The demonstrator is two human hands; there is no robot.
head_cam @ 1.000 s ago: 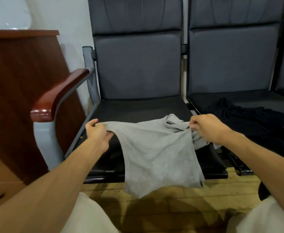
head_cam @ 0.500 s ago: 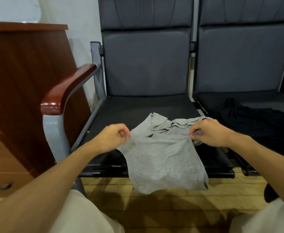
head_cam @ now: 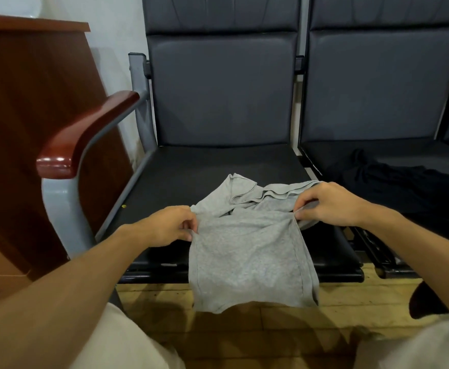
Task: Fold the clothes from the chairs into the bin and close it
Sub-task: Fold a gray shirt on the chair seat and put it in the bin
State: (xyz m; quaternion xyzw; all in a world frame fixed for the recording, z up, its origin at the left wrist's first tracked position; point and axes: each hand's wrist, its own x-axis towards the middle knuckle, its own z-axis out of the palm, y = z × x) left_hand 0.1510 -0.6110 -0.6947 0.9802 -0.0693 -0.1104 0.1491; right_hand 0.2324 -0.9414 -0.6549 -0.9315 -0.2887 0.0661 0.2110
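While the left hand (head_cam: 170, 225) pinches one side edge of the grey garment (head_cam: 247, 259) and the right hand (head_cam: 329, 203) pinches the other, fingers curled onto the cloth, the garment lies on the front of the left chair seat (head_cam: 204, 169), its lower part hanging over the seat's edge above the wooden floor (head_cam: 351, 296). A crumpled black garment (head_cam: 404, 187) lies on the neighbouring seat (head_cam: 337, 150), apart.

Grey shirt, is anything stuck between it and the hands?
No. The left hand pinches the grey shirt at its left edge and the right hand its right edge, nothing between. It hangs over the chair seat's front. No bin shows here, so that path cannot be judged.
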